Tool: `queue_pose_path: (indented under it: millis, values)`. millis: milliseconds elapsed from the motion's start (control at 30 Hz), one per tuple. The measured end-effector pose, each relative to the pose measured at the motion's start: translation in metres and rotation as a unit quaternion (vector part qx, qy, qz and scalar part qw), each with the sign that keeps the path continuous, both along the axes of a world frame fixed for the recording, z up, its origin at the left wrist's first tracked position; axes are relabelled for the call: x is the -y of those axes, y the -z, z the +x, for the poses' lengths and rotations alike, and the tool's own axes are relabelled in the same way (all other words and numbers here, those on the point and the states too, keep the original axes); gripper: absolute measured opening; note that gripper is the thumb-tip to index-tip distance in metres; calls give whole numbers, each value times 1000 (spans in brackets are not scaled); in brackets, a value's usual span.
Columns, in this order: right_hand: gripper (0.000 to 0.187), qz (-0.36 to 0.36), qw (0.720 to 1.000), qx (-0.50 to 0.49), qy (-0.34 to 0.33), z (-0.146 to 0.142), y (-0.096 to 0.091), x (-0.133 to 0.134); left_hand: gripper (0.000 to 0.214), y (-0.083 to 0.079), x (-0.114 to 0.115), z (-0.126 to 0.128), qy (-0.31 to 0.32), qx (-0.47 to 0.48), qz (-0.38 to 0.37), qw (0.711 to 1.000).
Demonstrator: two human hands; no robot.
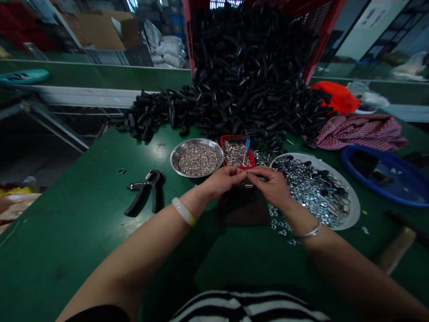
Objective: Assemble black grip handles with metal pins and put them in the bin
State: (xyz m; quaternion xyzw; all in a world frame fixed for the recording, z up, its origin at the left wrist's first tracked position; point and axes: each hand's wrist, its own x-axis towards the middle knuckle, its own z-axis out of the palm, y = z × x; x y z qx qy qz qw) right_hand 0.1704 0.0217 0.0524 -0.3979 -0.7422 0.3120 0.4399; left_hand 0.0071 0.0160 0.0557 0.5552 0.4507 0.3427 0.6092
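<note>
My left hand and my right hand meet at the fingertips above a dark mat, pinching a small metal part that is mostly hidden by the fingers. Just beyond them, a red tray holds small silver pins and a blue-handled tool. A steel bowl of small silver pieces stands left of it. To the right, under my right hand's reach, a white plate carries a heap of metal rings and black-and-silver parts, with loose rings spilled on the green table.
A black spring hand grip lies left on the green workbench. Behind, black rubber pieces pour from a red crate. Right lie a checked cloth, a blue basin and a wooden handle.
</note>
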Motion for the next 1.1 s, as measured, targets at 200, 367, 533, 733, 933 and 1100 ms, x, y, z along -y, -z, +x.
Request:
queue_pose_path:
  millis: [200, 367, 533, 733, 933, 1100]
  values:
    - [14, -14, 998, -30, 51, -8, 2, 5, 31, 9, 7, 4, -28, 44, -84, 995]
    - [12, 95, 979, 172, 46, 2, 10, 11, 15, 15, 5, -7, -103, -113, 85, 985]
    - [17, 142, 929, 340, 38, 5, 29, 16, 16, 17, 8, -19, -67, -340, 228, 910]
    - [16, 177, 928, 323, 60, -1, 41, 22, 20, 19, 15, -16, -43, -451, 263, 852]
    - [16, 191, 920, 341, 46, 0, 39, 22, 23, 24, 18, -17, -38, -511, 307, 802]
    - [18, 202, 895, 395, 51, -4, 34, 23, 21, 28, 17, -19, -41, -515, 309, 798]
